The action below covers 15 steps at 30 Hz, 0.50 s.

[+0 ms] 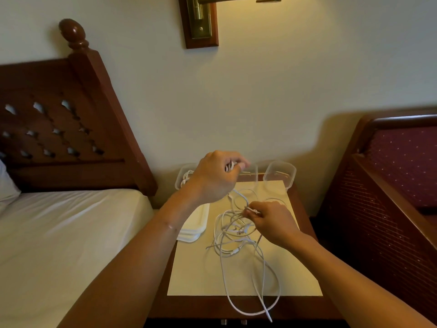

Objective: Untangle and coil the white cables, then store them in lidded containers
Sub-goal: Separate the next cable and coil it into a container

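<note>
A tangle of white cables point(238, 242) lies on a pale sheet on the nightstand point(305, 306), with one long loop reaching the front edge. My left hand point(216, 176) is raised above the back of the table and holds a small coil of white cable in its curled fingers. My right hand point(269, 221) pinches a cable strand at the top of the tangle. Clear plastic containers stand at the back: one point(183, 178) on the left with a white cable inside, one point(280, 175) on the right. White lids point(195, 223) are stacked at the left edge.
A bed with white sheets point(66, 237) and a dark wooden headboard point(71, 129) lies to the left. A wooden chair with maroon upholstery point(397, 176) stands close on the right. The wall with a brass lamp mount point(201, 20) is behind.
</note>
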{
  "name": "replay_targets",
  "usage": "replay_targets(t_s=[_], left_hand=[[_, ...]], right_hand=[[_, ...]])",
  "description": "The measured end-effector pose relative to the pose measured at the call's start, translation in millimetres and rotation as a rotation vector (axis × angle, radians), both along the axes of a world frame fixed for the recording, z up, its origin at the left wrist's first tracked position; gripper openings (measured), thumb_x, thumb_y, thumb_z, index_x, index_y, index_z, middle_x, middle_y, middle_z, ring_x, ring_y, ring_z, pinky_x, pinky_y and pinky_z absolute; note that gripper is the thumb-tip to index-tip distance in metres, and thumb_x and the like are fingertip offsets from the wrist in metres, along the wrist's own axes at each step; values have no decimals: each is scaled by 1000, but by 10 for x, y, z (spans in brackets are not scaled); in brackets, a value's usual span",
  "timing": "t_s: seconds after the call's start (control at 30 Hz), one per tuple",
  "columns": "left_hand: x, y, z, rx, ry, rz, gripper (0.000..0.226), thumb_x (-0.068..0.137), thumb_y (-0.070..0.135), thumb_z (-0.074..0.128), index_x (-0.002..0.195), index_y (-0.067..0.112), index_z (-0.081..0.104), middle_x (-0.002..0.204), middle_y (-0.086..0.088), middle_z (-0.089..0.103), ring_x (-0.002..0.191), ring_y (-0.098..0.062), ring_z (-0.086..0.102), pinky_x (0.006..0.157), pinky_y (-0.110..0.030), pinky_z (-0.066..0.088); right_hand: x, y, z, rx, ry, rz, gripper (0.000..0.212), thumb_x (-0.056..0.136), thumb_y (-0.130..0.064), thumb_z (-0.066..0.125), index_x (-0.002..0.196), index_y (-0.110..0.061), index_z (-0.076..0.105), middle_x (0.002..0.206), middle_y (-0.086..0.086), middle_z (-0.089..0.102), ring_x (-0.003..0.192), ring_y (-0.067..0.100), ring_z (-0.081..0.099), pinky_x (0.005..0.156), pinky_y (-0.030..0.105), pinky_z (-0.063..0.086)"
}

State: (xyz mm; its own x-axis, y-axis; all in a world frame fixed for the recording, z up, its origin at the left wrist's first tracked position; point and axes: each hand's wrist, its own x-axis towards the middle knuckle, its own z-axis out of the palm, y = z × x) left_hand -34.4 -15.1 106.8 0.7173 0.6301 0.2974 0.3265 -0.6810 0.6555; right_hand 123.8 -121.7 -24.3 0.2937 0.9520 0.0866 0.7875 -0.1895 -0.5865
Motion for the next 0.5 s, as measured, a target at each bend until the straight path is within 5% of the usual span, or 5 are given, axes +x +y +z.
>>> replay_targets(t_s=[0.1,0.2,0.33,0.43,0.5], left_hand=[[-27,53,-130,151,499,55,45,92,68,59,117,34,75,112,10,72,99,-13,64,77,-32,49],[-47,9,-309,162,729,9,65,82,84,55,118,34,75,112,10,71,100,-13,63,79,-35,53],[-29,-10,-488,112,570,-29,36,101,56,54,91,28,75,85,8,67,81,-14,61,71,-37,52],[-1,-51,-495,-16,418,-73,30,107,41,49,87,26,65,79,6,62,77,-17,59,70,-40,48],[29,-62,-481,-31,369,-100,31,109,38,47,87,24,63,79,3,62,77,-20,59,72,-45,49]], right_hand=[[2,-7,11,53,-112,-13,21,101,-45,60,105,-32,75,84,-7,75,76,17,64,71,36,51],[32,0,75,39,-162,-22,18,102,-32,59,111,-30,75,92,-7,76,80,18,63,80,37,50],[45,0,181,44,-183,-16,30,100,-50,57,121,-33,70,103,-9,72,88,13,62,87,39,50],[8,-5,166,54,-118,-21,49,94,-67,55,136,-42,58,117,-11,56,107,11,50,92,39,48],[-12,11,135,148,-4,-71,42,94,-63,57,128,-39,66,116,-14,56,108,9,48,91,42,49]])
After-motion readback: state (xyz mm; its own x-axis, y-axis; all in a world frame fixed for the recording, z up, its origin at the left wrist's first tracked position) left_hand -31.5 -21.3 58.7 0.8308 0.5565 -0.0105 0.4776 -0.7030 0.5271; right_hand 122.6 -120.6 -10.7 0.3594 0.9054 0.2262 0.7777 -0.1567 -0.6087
